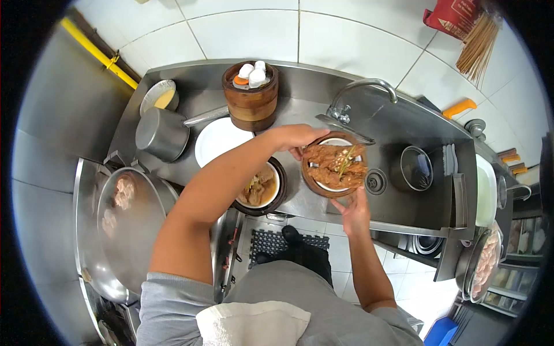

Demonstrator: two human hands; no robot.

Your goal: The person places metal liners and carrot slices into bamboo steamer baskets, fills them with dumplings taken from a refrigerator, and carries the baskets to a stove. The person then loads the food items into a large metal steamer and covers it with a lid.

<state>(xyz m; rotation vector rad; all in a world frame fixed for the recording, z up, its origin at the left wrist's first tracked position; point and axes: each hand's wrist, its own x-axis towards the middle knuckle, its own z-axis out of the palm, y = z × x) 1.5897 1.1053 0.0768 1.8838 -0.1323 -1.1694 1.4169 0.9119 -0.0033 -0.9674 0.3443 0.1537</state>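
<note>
Pot [107, 274] at left, saucepan [161, 134] at upper left, white plate [214, 141] left of centre, steamer [250, 109] at upper centre, stew [264, 185] below it, left hand [297, 138] with fingers gripping the upper-left rim of a basket [309, 180] of meat [337, 173] right of centre, right hand [354, 214] gripping its lower edge, sink [398, 203] at right.

Grey short-sleeved shirt [280, 288]; dark trousers [309, 256]

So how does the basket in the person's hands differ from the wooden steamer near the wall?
The basket is held by the left hand and right hand; the wooden steamer stands on the steel counter. The basket carries brown pieces with green garnish; the wooden steamer, white pieces and something orange. Both are round, brown and open-topped.
</note>
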